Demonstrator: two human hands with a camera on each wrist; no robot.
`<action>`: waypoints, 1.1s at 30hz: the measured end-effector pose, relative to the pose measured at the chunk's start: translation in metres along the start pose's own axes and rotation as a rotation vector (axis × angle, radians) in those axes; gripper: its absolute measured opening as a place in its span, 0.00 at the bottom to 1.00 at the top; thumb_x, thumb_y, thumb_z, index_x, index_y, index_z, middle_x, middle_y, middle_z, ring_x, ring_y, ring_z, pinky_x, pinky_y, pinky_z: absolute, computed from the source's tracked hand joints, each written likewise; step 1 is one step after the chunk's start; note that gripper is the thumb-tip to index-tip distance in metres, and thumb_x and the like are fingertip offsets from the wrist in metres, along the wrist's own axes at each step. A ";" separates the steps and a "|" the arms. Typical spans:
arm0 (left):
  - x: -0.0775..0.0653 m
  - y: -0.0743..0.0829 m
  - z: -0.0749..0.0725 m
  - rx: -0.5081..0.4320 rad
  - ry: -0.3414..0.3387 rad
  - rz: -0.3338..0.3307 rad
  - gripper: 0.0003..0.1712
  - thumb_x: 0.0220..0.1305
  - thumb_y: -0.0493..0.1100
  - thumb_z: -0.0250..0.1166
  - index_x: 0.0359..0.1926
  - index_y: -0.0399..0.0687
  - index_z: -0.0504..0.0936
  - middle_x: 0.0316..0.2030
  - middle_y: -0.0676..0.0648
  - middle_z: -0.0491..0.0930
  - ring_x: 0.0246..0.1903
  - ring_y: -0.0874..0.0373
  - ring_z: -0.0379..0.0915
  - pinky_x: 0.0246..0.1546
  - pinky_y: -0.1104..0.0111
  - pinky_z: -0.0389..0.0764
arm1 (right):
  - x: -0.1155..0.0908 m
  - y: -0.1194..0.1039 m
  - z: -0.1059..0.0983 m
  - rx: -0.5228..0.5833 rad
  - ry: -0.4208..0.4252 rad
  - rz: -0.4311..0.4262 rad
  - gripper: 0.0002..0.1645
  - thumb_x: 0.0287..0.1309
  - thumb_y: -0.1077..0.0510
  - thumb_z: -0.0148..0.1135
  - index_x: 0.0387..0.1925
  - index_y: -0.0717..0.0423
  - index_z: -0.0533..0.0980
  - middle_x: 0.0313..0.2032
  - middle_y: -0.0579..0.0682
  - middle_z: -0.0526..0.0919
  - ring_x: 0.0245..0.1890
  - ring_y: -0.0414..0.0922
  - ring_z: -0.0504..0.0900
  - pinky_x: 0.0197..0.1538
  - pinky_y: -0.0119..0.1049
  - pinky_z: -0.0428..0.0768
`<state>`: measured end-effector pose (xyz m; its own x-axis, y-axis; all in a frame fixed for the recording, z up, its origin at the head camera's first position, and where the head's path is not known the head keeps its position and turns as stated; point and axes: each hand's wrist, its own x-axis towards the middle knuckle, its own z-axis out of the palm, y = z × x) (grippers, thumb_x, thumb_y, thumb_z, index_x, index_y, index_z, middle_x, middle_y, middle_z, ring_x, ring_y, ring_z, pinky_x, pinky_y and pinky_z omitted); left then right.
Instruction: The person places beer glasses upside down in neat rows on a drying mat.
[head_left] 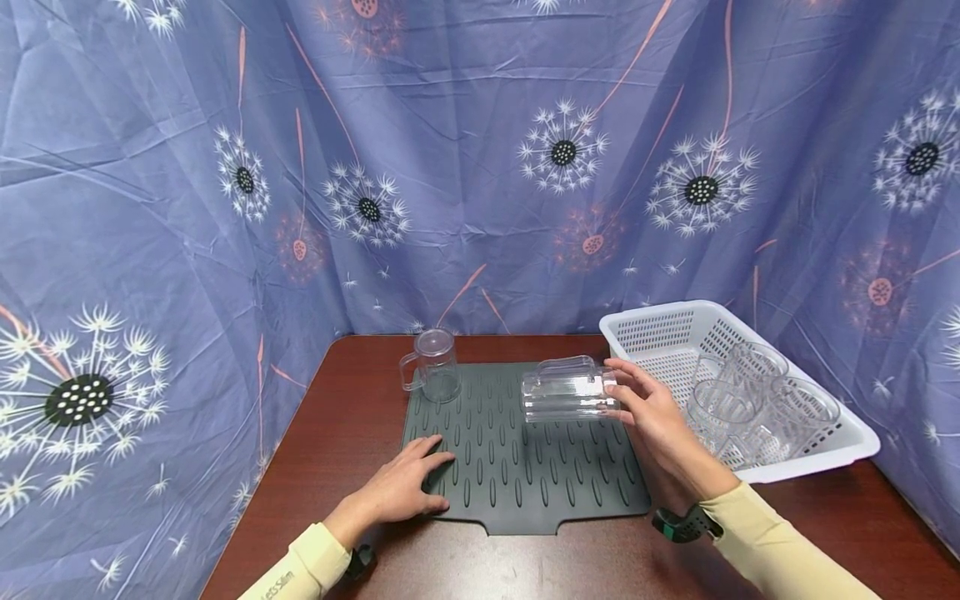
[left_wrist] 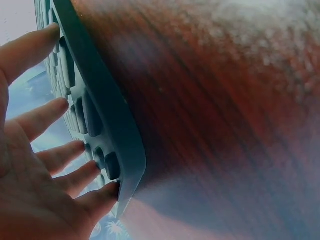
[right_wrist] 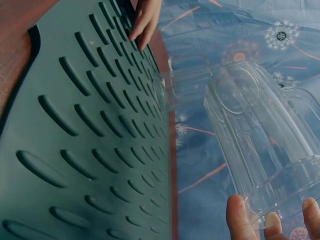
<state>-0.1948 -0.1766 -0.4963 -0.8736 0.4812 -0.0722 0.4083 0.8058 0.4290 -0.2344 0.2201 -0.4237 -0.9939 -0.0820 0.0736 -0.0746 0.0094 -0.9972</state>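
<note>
My right hand (head_left: 651,417) grips a clear glass mug (head_left: 564,395) near one end and holds it on its side above the dark drying mat (head_left: 517,492). In the right wrist view, fingertips (right_wrist: 236,212) press the rim end of this mug (right_wrist: 250,120), and its handle points away from the mat. My left hand (head_left: 405,483) rests at the mat's left edge with fingers spread; the left wrist view shows its fingertips touching the ridged surface. Another clear mug (head_left: 437,367) stands upside down at the mat's far left corner, handle to the left.
A white perforated plastic basket (head_left: 652,312) sits to the right on the brown wooden table (head_left: 330,417). Several clear glass mugs (head_left: 750,400) lie inside it. A blue dandelion-print curtain (head_left: 465,167) hangs behind and along both sides.
</note>
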 end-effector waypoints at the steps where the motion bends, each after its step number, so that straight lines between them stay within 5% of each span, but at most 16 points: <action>1: 0.000 0.000 0.000 0.000 0.000 -0.001 0.40 0.57 0.57 0.73 0.69 0.53 0.74 0.75 0.39 0.59 0.74 0.40 0.54 0.56 0.38 0.73 | 0.000 0.001 0.001 0.006 -0.007 0.005 0.27 0.70 0.60 0.59 0.68 0.55 0.68 0.54 0.48 0.74 0.46 0.36 0.82 0.46 0.34 0.85; 10: 0.001 0.001 -0.001 -0.006 -0.002 -0.018 0.39 0.58 0.58 0.72 0.69 0.54 0.74 0.75 0.39 0.59 0.74 0.40 0.55 0.57 0.36 0.71 | 0.001 0.015 0.009 -0.086 -0.035 0.062 0.31 0.73 0.56 0.55 0.73 0.57 0.62 0.68 0.60 0.62 0.54 0.33 0.73 0.49 0.34 0.83; 19: 0.001 0.004 -0.004 -0.038 0.001 -0.025 0.38 0.60 0.57 0.72 0.69 0.52 0.74 0.75 0.37 0.59 0.74 0.38 0.55 0.60 0.35 0.69 | 0.003 0.024 0.017 -0.043 -0.035 0.096 0.29 0.73 0.57 0.54 0.72 0.57 0.63 0.57 0.52 0.69 0.53 0.40 0.74 0.48 0.38 0.84; 33: 0.003 0.006 -0.003 -0.024 0.003 -0.031 0.37 0.60 0.53 0.72 0.69 0.53 0.74 0.75 0.38 0.59 0.74 0.38 0.55 0.60 0.38 0.70 | 0.002 0.031 0.022 -0.024 -0.079 0.121 0.30 0.74 0.55 0.54 0.72 0.54 0.62 0.63 0.54 0.65 0.57 0.46 0.70 0.54 0.48 0.81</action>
<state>-0.1959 -0.1716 -0.4911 -0.8866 0.4552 -0.0827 0.3749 0.8116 0.4481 -0.2370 0.1984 -0.4553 -0.9863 -0.1573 -0.0500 0.0430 0.0477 -0.9979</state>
